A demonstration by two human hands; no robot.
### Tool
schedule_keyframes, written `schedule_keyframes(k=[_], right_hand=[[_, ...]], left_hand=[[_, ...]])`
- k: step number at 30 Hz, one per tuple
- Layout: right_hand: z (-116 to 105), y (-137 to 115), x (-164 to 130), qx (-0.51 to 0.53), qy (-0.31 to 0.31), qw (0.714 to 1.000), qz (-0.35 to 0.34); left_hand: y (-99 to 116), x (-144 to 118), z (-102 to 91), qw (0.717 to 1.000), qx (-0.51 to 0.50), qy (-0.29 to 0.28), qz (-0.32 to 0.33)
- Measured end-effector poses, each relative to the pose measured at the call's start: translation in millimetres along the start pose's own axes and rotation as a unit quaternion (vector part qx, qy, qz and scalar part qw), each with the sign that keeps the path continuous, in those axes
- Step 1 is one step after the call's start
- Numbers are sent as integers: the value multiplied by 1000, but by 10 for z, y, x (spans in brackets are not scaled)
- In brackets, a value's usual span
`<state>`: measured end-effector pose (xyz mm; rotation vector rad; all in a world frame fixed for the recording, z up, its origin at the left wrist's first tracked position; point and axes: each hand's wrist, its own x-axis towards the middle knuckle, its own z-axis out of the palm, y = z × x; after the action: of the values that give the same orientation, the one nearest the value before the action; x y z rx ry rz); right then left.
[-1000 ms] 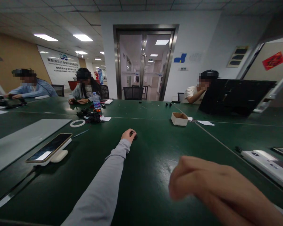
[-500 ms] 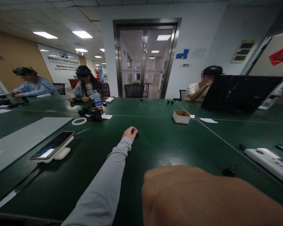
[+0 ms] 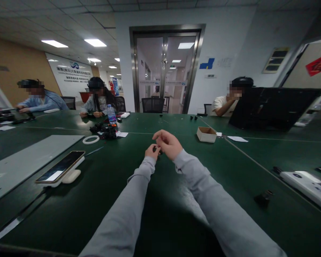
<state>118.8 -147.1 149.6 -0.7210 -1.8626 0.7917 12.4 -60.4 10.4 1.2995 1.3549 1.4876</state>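
Note:
My left hand (image 3: 151,152) is closed around a small black object (image 3: 161,151) at the middle of the green tabletop. The fingers and distance leave its exact kind unclear. Just above it, on the right, my right hand (image 3: 170,143) is curled with thumb and forefinger together, its fingertips over the left hand's fingers. Whatever is in that pinch, if anything, is too small to make out. A short black cylindrical piece (image 3: 264,198) lies apart on the table at the lower right.
To the left are a phone on a stand (image 3: 61,166), a grey board (image 3: 40,155), and a white ring (image 3: 91,139). Beyond stands a bottle (image 3: 111,115). An open box (image 3: 206,134) and a large black monitor (image 3: 273,109) are on the right. Several people sit around the table.
My right hand has swung from close to the camera at lower right to the middle, over my left hand. The left hand stays on the black object.

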Motion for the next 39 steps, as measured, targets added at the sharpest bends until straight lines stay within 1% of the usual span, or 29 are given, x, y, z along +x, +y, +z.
schedule_keyframes(k=[1,2,3,4,5,6,8,9,11,13,15,18,22,26,29,33,36,39], right_hand=[[-30,327,98,-23,45,997,65],[-50,624,159,-45,98,985,134],[-56,878,183,-60,146,966,204],[-44,1084,177,-53,170,948,265],[-15,1244,149,-29,175,935,305],[27,1360,108,10,168,933,319],[126,1492,25,120,153,931,309],[170,1525,-7,179,149,927,295],[227,1560,-40,270,144,909,284],[240,1588,-47,309,133,898,282],[223,1621,-49,312,129,900,276],[180,1664,-59,312,139,902,264],[142,1673,-72,323,139,897,268],[138,1652,-76,324,127,900,265],[141,1644,-77,321,130,902,258],[144,1654,-79,315,152,900,259],[149,1664,-79,312,169,896,268],[149,1661,-82,314,167,895,269]], left_hand=[[6,16,50,999,-26,21,-12],[11,36,88,997,-59,43,-26],[14,57,113,993,-96,64,-40],[16,78,125,986,-133,82,-52],[17,97,126,980,-165,94,-60],[18,114,118,975,-187,97,-64],[20,133,93,970,-214,92,-73],[21,134,83,968,-221,88,-76],[22,125,76,967,-230,80,-75],[17,107,83,968,-231,68,-67],[3,93,93,972,-223,51,-58],[-25,88,89,981,-188,34,-39],[-34,87,51,988,-148,43,-19],[-12,75,20,987,-153,47,4],[2,67,1,988,-146,41,25],[11,63,-17,988,-155,17,10],[6,66,-23,988,-155,22,3],[-5,73,-29,989,-148,28,1]])
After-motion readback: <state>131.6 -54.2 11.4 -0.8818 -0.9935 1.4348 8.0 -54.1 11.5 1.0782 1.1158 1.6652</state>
